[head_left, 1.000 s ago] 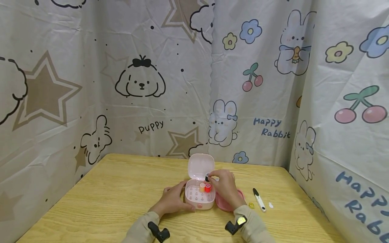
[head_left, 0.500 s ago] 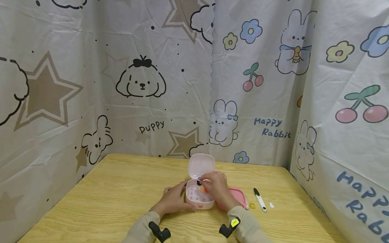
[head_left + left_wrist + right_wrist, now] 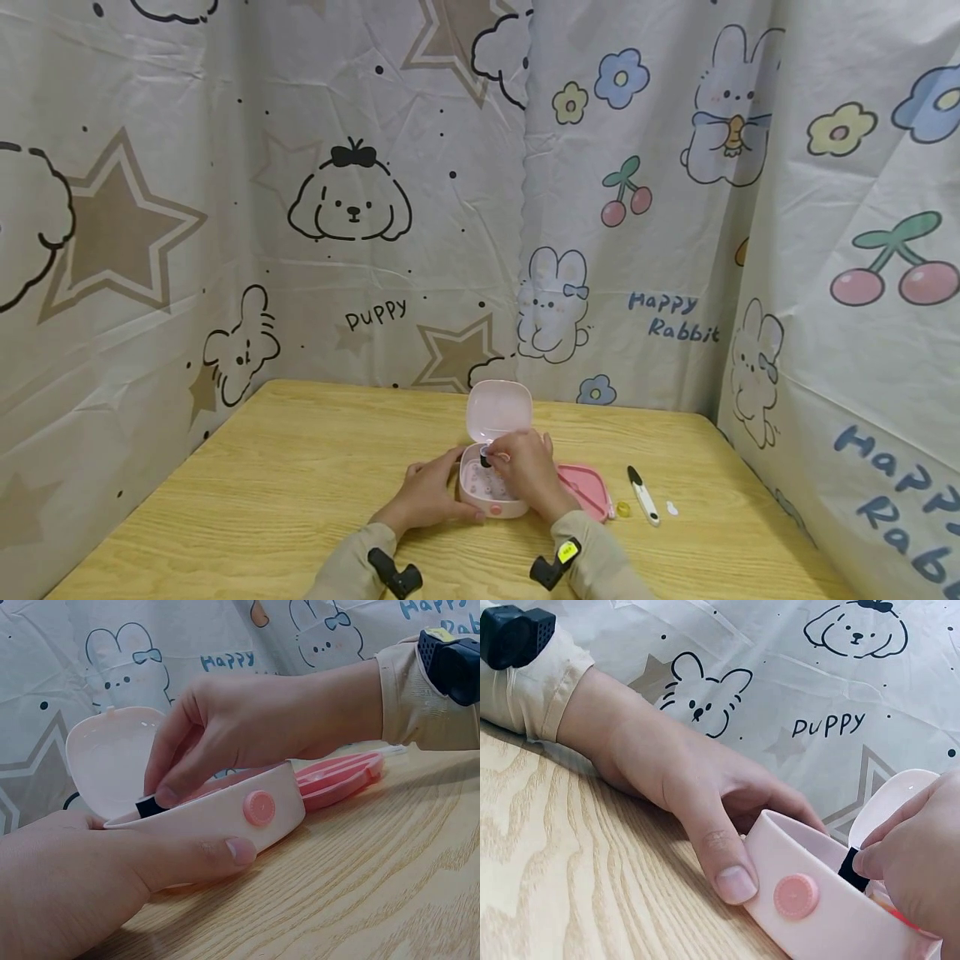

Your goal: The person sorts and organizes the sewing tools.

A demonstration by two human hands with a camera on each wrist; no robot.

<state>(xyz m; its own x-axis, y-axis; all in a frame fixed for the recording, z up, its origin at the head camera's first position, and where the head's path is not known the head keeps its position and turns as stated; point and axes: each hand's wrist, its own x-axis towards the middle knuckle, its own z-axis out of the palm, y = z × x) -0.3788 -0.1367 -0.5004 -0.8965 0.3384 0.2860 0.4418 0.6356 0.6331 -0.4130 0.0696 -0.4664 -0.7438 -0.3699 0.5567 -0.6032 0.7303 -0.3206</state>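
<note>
1. Black spool (image 3: 485,458): pinched between the thumb and fingers of the right hand (image 3: 522,467), at the inner left part of the pink box (image 3: 495,508).
2. The right hand arches over the box, fingers pointing down, its forearm coming in from the right.
3. The left hand (image 3: 427,492) holds the box's left side, thumb along the front wall, fingers round behind.
4. The left wrist view shows the pinch from the side, which the right hand's back partly covers in the right wrist view.
5. The right wrist view catches a red-orange edge (image 3: 900,916) inside the box.
6. Only the head view shows pegs on the box floor, plus snips (image 3: 643,496) and a yellow ring (image 3: 623,509) on the table (image 3: 315,467).
</note>
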